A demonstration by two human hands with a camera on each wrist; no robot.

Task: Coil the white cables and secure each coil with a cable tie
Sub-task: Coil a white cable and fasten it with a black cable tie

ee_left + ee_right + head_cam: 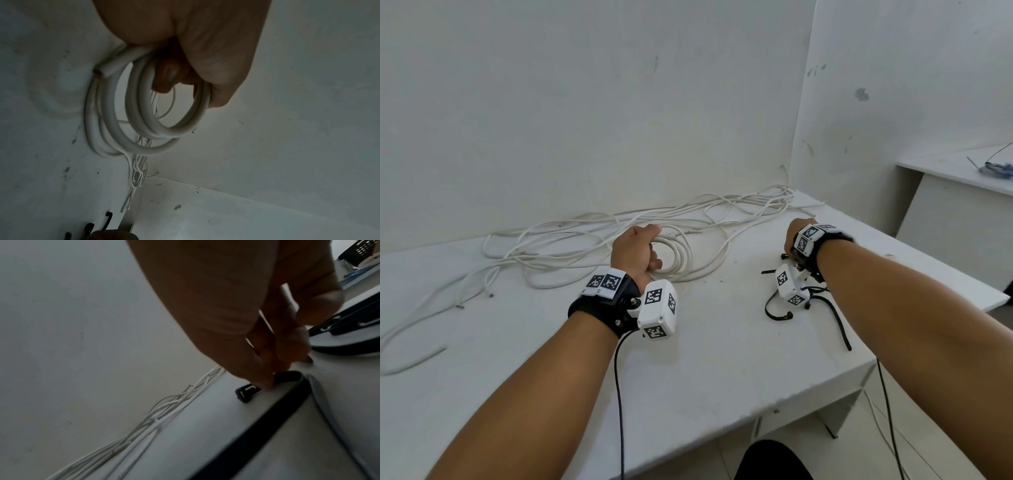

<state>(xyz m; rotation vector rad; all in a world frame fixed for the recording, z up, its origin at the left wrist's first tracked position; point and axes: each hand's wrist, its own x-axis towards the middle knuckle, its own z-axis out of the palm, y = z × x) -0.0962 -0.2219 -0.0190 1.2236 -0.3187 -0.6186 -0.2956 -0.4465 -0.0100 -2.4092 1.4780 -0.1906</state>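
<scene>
A coil (677,255) of thick white cable is gripped by the left hand (635,251), fingers curled through and round the loops; in the left wrist view the coil (144,129) is seen as several stacked rings hanging from the fist (195,48), with a cut cable end (100,71) sticking out beside the thumb. The coil is held low over the white table (705,359), roughly at its middle.

Behind and to the left of the coil, loose white cables (571,236) are spread in tangled loops along the wall edge of the table — the same strands are seen in the right wrist view (144,423) running along the table's back edge. One strand (400,349) trails off toward the near left side.

The right hand (796,236) is lowered to the table at the right, well apart from the coil. In the right wrist view a black cable tie (273,400) is pinched between the fingertips (265,379) near its head, the strap curving away across the tabletop. More black cable ties (825,301) are scattered on the table under and beside the right wrist.

Black straps with white marker blocks are worn on both wrists. A second white table (959,171) stands at the far right, with some blurred items on it.
</scene>
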